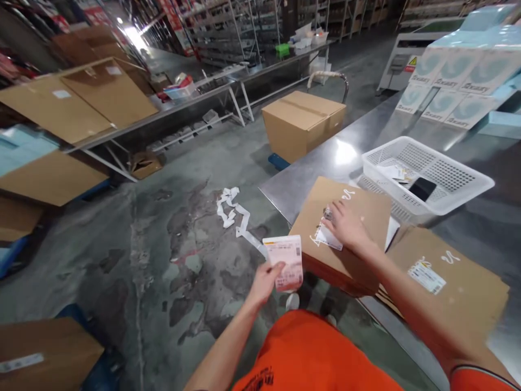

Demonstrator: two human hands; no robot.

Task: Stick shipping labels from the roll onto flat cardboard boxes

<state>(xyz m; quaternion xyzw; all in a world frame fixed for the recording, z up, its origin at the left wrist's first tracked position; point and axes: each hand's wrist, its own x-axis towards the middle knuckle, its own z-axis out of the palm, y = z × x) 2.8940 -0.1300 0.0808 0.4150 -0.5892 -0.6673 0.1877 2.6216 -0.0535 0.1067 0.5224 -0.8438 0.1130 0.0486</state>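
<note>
My left hand (264, 282) pinches printed shipping labels (288, 258) between thumb and fingers, out past the table's edge. A long strip of white backing paper (243, 220) trails from beside them and lies crumpled on the floor. Over a pile of flat cardboard boxes (366, 217) reaches my right hand (345, 224), its fingers laid on the top box and partly covering a white label (329, 238) there. To the right, another pile of flat boxes (476, 277) bears a shipping label (427, 277) on its top piece.
On the metal table (321, 168) stands a white perforated basket (459, 168) holding a dark phone (423, 188) and papers. Stacked white-and-teal product boxes (459, 81) are behind it. A closed carton (303, 122) rests on a blue base beyond the table; more cartons (101, 100) are at left.
</note>
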